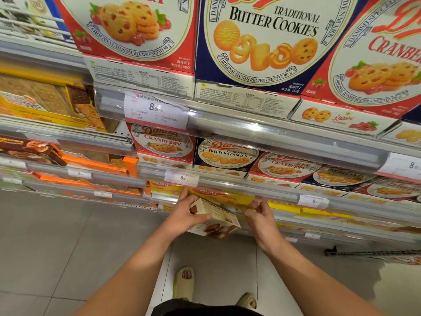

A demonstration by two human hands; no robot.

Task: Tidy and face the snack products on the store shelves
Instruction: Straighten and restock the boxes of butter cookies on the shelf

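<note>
Below, at a low shelf, the left hand (185,212) grips a cream biscuit box (215,218), fingers curled round its near end; the box is tilted, held just in front of the yellow boxes (224,196) on that shelf. The right hand (259,215) pinches the edge of a yellow box beside it. Above, red cranberry boxes (163,144) and blue butter cookie boxes (224,153) stand facing outward behind price tags (181,177).

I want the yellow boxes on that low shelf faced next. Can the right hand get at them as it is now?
Probably yes. The right hand is already at the yellow boxes, fingers on or near their front edge. Only the cream box, gripped by the left hand, sits close beside it.
</note>
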